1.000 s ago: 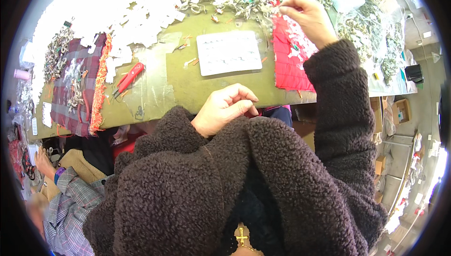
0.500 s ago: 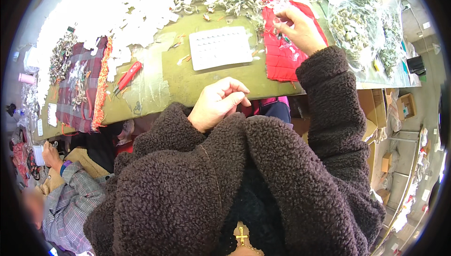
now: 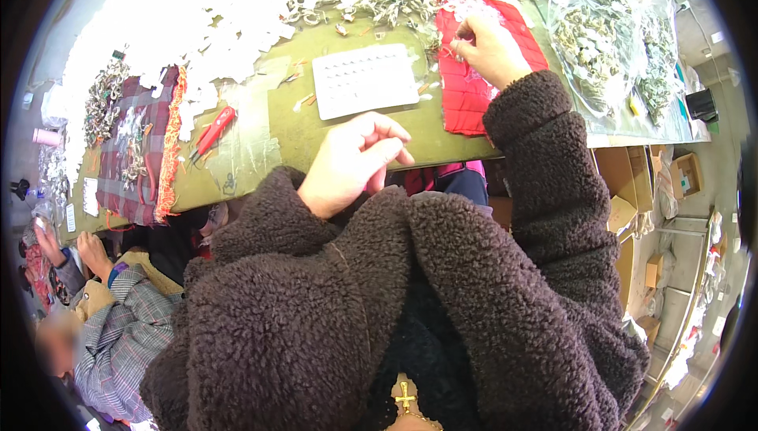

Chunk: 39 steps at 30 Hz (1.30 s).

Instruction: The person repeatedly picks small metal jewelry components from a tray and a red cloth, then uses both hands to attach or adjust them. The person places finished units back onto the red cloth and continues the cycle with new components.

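My left hand (image 3: 353, 161) is at the near edge of the table, its fingers curled and the thumb drawn toward the index finger. What it holds, if anything, is hidden. Just beyond it lies a white plastic tray (image 3: 365, 103) with rows of small moulded shapes. Over a red quilted cloth (image 3: 464, 115) on the right, my right hand (image 3: 491, 52) has its thumb and fingertips drawn together in a pinch. Whatever is between them is too small to name. Small clear and whitish pieces (image 3: 475, 9) are strewn on that cloth beside the hand.
Red-handled tweezers or snips (image 3: 213, 132) lie left of the tray. A plaid cloth (image 3: 142, 186) with orange fringe bears small pieces. Heaps of pale-greenish loops (image 3: 403, 6) lie at the back. Clear bags (image 3: 592, 52) stand right. Another person's hand (image 3: 95, 255) is at lower left.
My right hand has come slightly left and nearer over the red cloth, its fingertips lower. My left hand has shifted a little left and toward the tray. Another hand shows at far left.
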Tool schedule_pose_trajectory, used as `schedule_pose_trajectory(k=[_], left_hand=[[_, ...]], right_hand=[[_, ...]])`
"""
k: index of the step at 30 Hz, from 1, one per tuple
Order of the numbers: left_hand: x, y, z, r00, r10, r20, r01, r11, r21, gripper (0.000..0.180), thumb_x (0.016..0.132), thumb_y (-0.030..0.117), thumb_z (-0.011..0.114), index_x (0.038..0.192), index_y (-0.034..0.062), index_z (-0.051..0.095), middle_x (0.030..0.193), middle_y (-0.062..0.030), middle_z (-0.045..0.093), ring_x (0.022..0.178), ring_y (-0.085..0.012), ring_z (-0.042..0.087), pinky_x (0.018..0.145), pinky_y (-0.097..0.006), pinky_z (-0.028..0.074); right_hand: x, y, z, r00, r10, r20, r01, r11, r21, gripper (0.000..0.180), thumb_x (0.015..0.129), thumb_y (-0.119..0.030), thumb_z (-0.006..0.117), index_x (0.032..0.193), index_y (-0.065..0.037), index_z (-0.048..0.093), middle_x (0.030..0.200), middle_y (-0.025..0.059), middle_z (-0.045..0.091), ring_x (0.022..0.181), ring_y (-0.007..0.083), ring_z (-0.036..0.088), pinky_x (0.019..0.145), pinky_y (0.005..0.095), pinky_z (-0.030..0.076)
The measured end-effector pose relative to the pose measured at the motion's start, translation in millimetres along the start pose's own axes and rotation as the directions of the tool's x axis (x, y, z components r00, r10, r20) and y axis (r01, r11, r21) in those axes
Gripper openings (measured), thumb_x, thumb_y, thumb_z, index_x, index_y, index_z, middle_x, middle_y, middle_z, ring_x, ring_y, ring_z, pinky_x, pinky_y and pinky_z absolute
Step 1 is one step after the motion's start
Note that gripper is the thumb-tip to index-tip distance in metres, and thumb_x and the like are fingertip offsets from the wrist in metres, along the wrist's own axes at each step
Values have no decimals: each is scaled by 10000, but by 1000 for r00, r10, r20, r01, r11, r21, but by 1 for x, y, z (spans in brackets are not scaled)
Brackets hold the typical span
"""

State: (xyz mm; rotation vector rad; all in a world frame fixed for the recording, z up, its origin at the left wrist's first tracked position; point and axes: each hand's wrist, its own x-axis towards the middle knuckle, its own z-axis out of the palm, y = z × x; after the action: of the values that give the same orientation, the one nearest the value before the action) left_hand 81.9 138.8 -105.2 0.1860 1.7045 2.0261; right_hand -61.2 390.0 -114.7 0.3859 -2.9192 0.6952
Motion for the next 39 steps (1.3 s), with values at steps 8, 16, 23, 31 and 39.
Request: schedule_pose_trajectory(k=[8,16,23,31,39], left_hand=[[36,51,0,987,145,-66,-115,936,332,205,878,125,565,1051,16,561,869,-53,631,531,-59,523,442,-200,413],[80,56,15,996,90,-21,-68,864,499,437,892,167,582,1287,28,458,1025,-114,596,702,-122,587,493,-235,466],[68,31,17,980,122,-159,-169,929,-328,213,932,190,541,1027,-1,550,789,-98,601,586,-169,568,479,-284,462],[70,8,14,969,211,-131,-249,823,-510,194,935,166,523,1040,5,546,865,-111,599,630,-167,568,456,-281,442],[49,17,34,857,396,-331,-302,905,299,154,924,101,534,1006,-18,588,737,-56,607,484,-86,507,420,-216,409]], right_hand=[[-2,-10,-5,999,28,40,-41,921,387,249,798,-112,649,1014,-11,578,862,82,599,814,174,577,740,310,475],[-32,-47,-35,998,-14,-60,54,664,745,146,846,-84,628,965,-15,582,854,-1,574,790,82,528,732,231,438],[-53,-48,-36,991,133,7,-9,15,1000,130,881,-129,572,969,-34,574,838,36,607,735,117,558,663,266,445],[-93,-65,-15,954,23,298,-281,-262,923,92,880,-136,577,904,-49,563,682,22,535,571,116,485,521,264,399],[-102,-96,-22,980,28,195,-197,184,963,154,904,-197,592,903,-45,570,676,-3,525,588,95,484,556,236,389]])
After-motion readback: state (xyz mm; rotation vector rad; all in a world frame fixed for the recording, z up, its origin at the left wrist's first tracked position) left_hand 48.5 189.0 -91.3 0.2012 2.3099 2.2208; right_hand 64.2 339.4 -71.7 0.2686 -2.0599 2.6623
